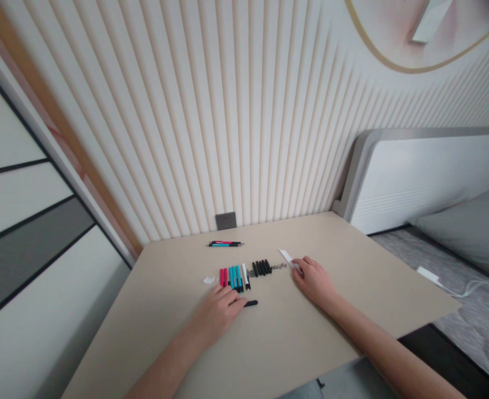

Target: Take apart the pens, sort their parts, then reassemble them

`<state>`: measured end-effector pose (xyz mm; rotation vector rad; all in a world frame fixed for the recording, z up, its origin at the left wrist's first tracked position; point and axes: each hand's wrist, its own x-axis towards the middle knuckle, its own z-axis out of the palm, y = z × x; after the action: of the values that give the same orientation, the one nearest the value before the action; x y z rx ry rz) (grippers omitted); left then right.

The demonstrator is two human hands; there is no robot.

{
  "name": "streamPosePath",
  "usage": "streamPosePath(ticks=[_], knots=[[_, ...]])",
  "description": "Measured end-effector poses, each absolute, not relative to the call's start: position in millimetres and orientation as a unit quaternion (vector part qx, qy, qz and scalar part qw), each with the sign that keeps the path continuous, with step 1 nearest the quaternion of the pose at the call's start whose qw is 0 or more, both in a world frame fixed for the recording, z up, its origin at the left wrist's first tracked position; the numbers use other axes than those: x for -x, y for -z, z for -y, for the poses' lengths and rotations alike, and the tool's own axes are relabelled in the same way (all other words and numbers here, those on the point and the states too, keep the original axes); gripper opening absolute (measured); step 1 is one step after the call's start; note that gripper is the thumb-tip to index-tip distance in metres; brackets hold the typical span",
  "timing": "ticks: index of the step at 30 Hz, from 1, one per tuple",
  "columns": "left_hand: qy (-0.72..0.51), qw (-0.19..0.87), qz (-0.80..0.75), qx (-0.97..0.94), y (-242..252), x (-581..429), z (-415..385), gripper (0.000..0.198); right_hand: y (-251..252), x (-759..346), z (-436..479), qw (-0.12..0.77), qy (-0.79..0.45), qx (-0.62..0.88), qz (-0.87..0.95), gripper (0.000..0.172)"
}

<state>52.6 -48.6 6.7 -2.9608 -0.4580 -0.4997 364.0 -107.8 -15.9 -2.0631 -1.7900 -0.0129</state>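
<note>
My left hand [218,311] rests on the table with its fingers curled. A short black pen part [251,303] pokes out beside its thumb. Just beyond those fingers lie red pen barrels [223,276], blue pen barrels [235,277] and a white barrel [245,274], side by side. To their right is a row of several black pen grips [261,267], followed by small springs [278,266]. Thin white sticks [286,256], perhaps refills, lie under the bent fingertips of my right hand [314,280]. Tiny white pieces [210,280] are at the row's left end.
Assembled pens [225,244], red and blue with black, lie farther back on the beige table [178,354]. A dark wall socket [225,220] sits above the table's back edge. On the right are a bed headboard [414,177] and a white charger [427,274] with a cable.
</note>
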Motion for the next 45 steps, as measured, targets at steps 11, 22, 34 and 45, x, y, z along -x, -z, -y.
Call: streamPosePath(ticks=[11, 22, 34, 45], knots=[[0.182, 0.059, 0.157, 0.969, -0.9, -49.7, 44.6, 0.018, -25.3, -314.4, 107.7, 0.219, -0.047, 0.512, 0.83, 0.023], [0.279, 0.071, 0.247, 0.925, -10.3, -36.4, 42.8, 0.019, -20.5, -247.4, 85.5, 0.239, -0.11, 0.473, 0.841, 0.02], [0.306, -0.078, 0.267, 0.91, -2.7, -40.4, 44.8, 0.013, -1.9, -251.2, 91.9, 0.426, -0.274, 0.494, 0.706, 0.018], [0.302, -0.108, 0.278, 0.905, 0.8, -39.1, 42.8, 0.008, -1.5, -250.7, 93.6, 0.452, -0.278, 0.472, 0.704, 0.018]])
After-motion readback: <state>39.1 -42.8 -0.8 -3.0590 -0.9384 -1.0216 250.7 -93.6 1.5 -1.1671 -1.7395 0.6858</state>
